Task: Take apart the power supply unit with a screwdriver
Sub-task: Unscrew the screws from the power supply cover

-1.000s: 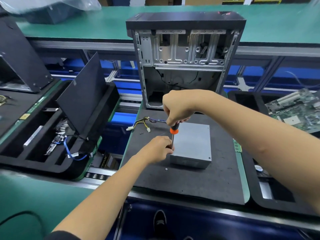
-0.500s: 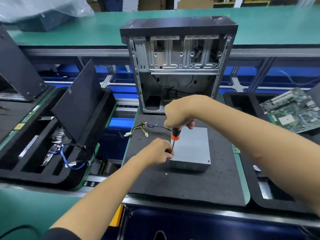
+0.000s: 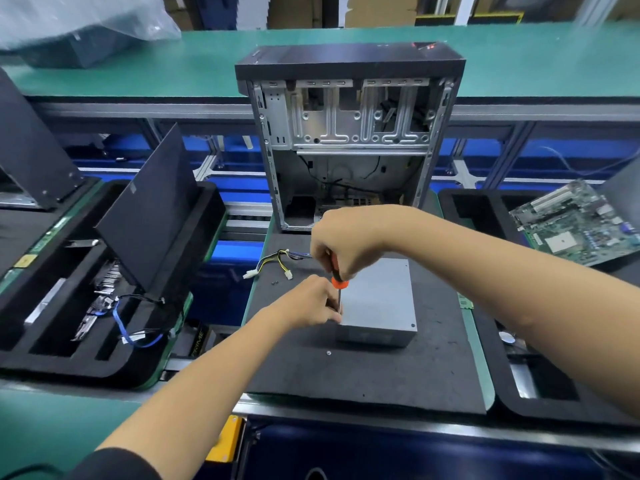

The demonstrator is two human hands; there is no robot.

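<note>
In the head view, the power supply unit (image 3: 377,299) lies flat on the dark foam mat (image 3: 363,372), just in front of the open computer case (image 3: 349,140), likely so its left edge faces the person and the soft mat keeps it from sliding. The right hand (image 3: 341,242) is curled around the handle of the screwdriver (image 3: 336,279), holding it nearly upright so the shaft drops onto the unit's near left corner. The left hand (image 3: 313,301) curls against that corner with its fingers at the shaft, apparently steadying the tip. A loose screw (image 3: 328,353) sits on the mat nearby, and the unit's cable bundle (image 3: 273,263) trails off to the left.
</note>
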